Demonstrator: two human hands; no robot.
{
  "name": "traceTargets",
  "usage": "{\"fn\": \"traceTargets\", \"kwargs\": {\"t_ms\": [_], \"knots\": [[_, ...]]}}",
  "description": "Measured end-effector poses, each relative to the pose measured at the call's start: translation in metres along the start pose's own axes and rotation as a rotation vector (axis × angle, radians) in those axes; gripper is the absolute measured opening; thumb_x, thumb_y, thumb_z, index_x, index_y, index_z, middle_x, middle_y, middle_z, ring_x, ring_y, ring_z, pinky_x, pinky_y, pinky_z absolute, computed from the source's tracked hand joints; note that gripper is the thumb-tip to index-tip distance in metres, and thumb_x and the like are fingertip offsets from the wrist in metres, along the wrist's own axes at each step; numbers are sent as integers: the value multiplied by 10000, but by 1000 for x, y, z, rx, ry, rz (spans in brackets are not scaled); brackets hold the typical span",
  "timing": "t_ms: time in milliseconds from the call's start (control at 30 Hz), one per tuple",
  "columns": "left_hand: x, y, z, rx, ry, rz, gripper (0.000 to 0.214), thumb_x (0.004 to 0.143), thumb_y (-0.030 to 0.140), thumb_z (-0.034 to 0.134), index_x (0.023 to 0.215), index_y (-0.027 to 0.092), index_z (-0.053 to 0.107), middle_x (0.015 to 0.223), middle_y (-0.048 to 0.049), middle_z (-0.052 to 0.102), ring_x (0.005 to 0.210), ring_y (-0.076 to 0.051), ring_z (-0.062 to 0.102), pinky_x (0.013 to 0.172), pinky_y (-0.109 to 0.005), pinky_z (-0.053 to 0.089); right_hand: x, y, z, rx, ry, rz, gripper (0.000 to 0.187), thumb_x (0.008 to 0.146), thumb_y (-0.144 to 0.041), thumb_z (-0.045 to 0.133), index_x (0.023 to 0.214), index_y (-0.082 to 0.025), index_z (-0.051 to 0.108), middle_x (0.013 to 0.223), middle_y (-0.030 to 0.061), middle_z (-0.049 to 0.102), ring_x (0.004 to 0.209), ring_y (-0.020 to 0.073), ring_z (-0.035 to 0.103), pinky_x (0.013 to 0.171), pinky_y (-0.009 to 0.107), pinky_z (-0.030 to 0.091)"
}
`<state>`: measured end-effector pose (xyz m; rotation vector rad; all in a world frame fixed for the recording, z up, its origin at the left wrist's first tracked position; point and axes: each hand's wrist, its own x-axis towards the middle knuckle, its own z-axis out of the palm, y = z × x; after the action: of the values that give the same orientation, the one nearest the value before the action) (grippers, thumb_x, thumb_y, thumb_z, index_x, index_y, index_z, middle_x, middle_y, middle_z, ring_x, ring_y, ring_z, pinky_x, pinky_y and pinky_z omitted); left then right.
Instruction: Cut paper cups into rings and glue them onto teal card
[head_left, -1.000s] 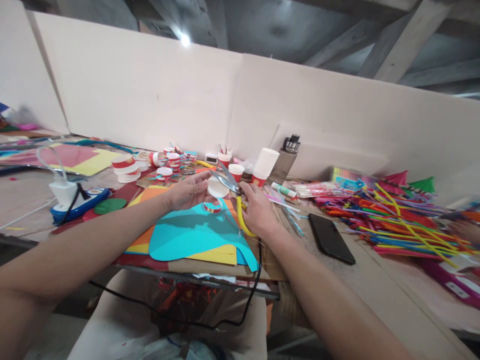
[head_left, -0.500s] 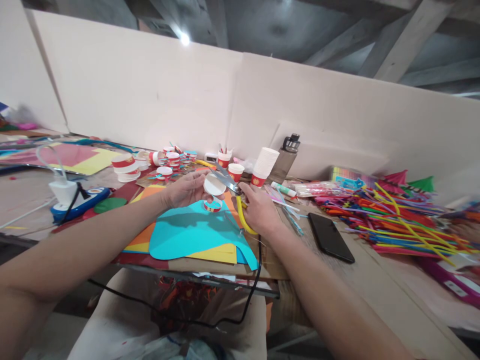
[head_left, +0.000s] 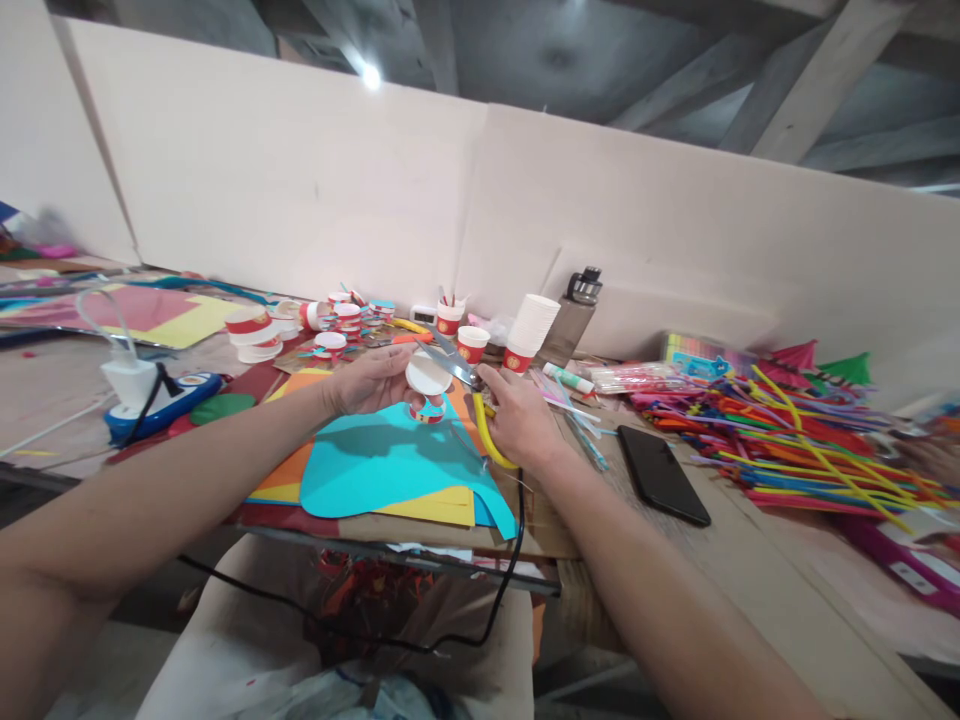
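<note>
My left hand (head_left: 379,378) is closed on a cut-down paper cup (head_left: 430,374), its round white base facing me. In my right hand (head_left: 517,415) are scissors with yellow handles (head_left: 485,430); their blades (head_left: 448,358) are spread at the cup's upper right edge. Just below the held cup is another short cup piece (head_left: 427,410) with a red and blue side; whether the two are joined I cannot tell. Beneath both hands lies a turquoise sheet (head_left: 390,465) on top of yellow paper (head_left: 435,508) and orange paper.
Cut cup pieces (head_left: 253,333) stand at the back left, near a blue power strip (head_left: 161,408). Behind my hands are a cup stack (head_left: 531,332) and a bottle (head_left: 574,318). To the right lie a phone (head_left: 662,475) and colourful pipe cleaners (head_left: 795,440). A black cable (head_left: 517,530) hangs over the front edge.
The held cup has turned or tilted slightly between my fingers. The scissors stay at its edge with blades still apart, and both arms are nearly unmoved.
</note>
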<state>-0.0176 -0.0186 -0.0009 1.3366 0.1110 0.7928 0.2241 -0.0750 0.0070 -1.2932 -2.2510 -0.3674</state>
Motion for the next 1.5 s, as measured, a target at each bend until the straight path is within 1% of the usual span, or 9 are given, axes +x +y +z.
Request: {"fn": "traceTargets", "kwargs": {"t_ms": [133,267,533,700,900,1033,1200,1333,1500], "knots": [[0,2,-1,7,12,-4,469,819,485,722,1079,95,697,990,-171,748,789,-228,739,564,-232,558,0,1,0,-25,-8,0,403,910,-301,528,1282,-161,593,1090,147,686,947,284,625,804,374,468],[-1,2,-3,12,-14,-13,494,834,507,697,1092,85,693,948,-176,751,755,-215,729,564,-223,554,0,0,0,-27,-9,8,406,911,-310,527,1290,-178,590,1083,138,687,940,276,623,806,371,465],[-1,-1,-3,7,-23,-43,469,824,499,711,1023,75,722,960,-191,759,727,-225,734,576,-263,575,0,-4,-2,18,-2,-28,404,908,-299,534,1291,-179,580,1112,131,660,954,263,612,791,353,467],[-2,1,-4,0,-45,-81,482,849,525,672,995,72,744,945,-187,762,724,-214,728,595,-261,575,0,-2,-2,-13,-27,-33,411,906,-303,528,1286,-160,591,1066,139,670,916,269,612,750,351,459],[-3,0,-9,22,-7,-82,543,858,575,628,1025,69,727,913,-192,755,640,-208,703,587,-307,579,0,-2,-2,-51,-39,-21,417,895,-291,532,1293,-185,600,1029,126,678,871,262,609,728,343,446],[-3,1,-6,15,-8,-103,558,850,602,620,988,74,730,886,-184,751,630,-202,691,560,-290,563,0,-3,-2,-66,-35,-18,411,896,-292,538,1284,-176,607,1037,128,678,877,265,609,740,349,444],[-4,1,-3,-7,-54,-174,480,811,525,710,942,64,720,825,-158,744,616,-186,680,547,-256,550,-1,-3,-4,-44,-16,-64,402,901,-287,538,1279,-164,595,1092,134,653,935,265,605,749,343,448],[-5,2,-3,9,-35,-198,422,828,460,700,947,55,704,793,-158,732,603,-185,666,532,-263,545,-2,-2,-4,-33,-13,-85,401,899,-281,543,1278,-158,590,1089,131,647,931,257,607,753,337,451],[-6,0,-2,17,-67,-243,450,822,495,691,911,55,712,810,-166,728,585,-181,657,505,-263,530,-2,-3,-4,-52,-40,-90,403,892,-260,549,1279,-158,594,1097,138,662,925,259,618,739,332,445]]}}
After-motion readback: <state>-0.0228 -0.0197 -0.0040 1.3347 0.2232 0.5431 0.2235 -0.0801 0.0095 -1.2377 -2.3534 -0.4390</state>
